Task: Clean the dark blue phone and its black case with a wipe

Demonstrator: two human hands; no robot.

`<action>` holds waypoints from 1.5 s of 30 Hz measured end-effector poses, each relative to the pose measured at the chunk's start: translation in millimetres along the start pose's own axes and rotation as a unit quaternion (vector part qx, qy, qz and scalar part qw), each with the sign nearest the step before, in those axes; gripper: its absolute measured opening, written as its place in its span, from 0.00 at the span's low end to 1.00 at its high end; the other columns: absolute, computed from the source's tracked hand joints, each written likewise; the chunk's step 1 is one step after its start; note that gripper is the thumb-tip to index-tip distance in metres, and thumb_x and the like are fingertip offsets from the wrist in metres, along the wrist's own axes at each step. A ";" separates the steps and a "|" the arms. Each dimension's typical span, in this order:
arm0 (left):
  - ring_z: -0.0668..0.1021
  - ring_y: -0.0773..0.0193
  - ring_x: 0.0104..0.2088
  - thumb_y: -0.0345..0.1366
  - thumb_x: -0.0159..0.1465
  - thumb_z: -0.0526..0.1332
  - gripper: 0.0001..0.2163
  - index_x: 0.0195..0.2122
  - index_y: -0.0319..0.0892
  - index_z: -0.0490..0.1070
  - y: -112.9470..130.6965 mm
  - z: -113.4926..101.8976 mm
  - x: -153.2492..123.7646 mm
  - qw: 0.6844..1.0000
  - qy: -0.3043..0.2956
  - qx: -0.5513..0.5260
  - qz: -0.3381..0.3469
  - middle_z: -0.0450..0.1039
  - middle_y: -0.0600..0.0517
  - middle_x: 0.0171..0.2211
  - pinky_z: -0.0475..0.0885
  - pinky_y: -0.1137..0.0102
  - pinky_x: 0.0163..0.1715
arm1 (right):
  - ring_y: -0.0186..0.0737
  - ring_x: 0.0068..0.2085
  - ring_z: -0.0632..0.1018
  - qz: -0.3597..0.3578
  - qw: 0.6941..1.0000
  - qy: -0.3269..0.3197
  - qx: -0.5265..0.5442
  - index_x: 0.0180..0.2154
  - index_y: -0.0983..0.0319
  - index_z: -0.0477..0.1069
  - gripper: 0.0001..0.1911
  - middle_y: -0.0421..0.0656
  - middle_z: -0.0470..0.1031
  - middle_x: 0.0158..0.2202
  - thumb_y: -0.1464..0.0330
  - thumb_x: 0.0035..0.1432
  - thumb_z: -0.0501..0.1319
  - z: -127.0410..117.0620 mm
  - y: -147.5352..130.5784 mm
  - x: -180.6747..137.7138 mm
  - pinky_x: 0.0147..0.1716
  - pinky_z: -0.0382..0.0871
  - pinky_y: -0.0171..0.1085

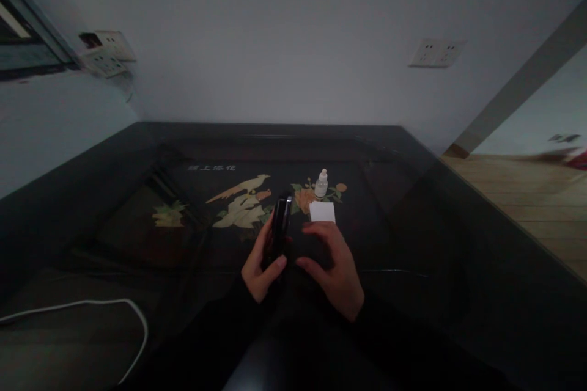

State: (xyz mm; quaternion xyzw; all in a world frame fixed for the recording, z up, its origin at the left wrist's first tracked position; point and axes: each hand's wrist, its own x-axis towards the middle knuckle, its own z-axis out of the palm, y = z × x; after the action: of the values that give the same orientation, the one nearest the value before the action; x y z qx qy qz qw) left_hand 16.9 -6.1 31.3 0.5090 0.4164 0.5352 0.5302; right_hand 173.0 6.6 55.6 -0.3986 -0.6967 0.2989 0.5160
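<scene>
My left hand [260,269] is wrapped round a black phone [280,223], held on edge above the dark table [413,244]. Close beside it on the right, my right hand [334,266] has its fingers loosely curled, fingertips near the phone and just short of a small white square pad [322,212] lying on the table. Whether the right hand touches the phone is unclear. A small clear dropper bottle [321,184] with a white cap stands upright just behind the pad.
The table top is black and glass-covered, with an inlaid bird and flower picture [243,201]. A white cable [114,311] loops at the near left. Wall sockets [435,52] sit on the wall behind. Wooden floor [527,195] lies beyond the table's right edge.
</scene>
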 end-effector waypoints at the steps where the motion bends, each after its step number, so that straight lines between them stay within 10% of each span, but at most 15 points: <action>1: 0.71 0.56 0.48 0.44 0.55 0.60 0.35 0.62 0.45 0.49 0.5 -2.2 1.3 1.000 -0.003 0.012 0.001 0.61 0.47 0.56 0.62 0.64 0.51 | 0.44 0.50 0.68 -0.008 1.000 0.008 0.002 0.46 0.56 0.62 0.18 0.44 0.65 0.46 0.66 0.53 0.62 -1.0 -0.1 2.0 0.50 0.64 0.47; 17: 0.60 0.57 0.59 0.40 0.58 0.59 0.31 0.61 0.54 0.47 -1.4 4.1 -8.5 0.981 -0.142 0.069 0.109 0.53 0.53 0.60 0.58 0.65 0.56 | 0.45 0.47 0.67 -0.089 0.995 0.024 0.041 0.41 0.55 0.62 0.23 0.43 0.62 0.44 0.61 0.44 0.68 -15.9 -1.7 12.4 0.46 0.65 0.46; 33: 0.62 0.62 0.58 0.42 0.58 0.58 0.28 0.60 0.55 0.50 -4.4 8.7 -12.9 0.989 -0.103 0.011 0.106 0.57 0.55 0.59 0.59 0.70 0.55 | 0.45 0.44 0.66 -0.126 0.991 -0.002 -0.041 0.38 0.56 0.63 0.15 0.43 0.61 0.40 0.60 0.49 0.63 -21.6 -3.3 12.0 0.44 0.63 0.47; 45: 0.60 0.54 0.58 0.41 0.56 0.60 0.35 0.62 0.52 0.43 -20.7 -0.5 -7.5 0.986 -0.055 0.067 0.144 0.54 0.49 0.59 0.56 0.59 0.56 | 0.45 0.53 0.65 -0.001 0.982 -0.071 0.174 0.50 0.51 0.59 0.28 0.43 0.61 0.50 0.55 0.48 0.63 -5.8 4.6 9.4 0.49 0.63 0.43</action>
State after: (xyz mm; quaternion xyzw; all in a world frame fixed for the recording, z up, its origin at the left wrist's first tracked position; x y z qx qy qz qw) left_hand 18.8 -11.6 10.0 0.6269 0.3437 0.5477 0.4347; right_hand 178.3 17.0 57.9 -0.2799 -0.6695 0.4423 0.5271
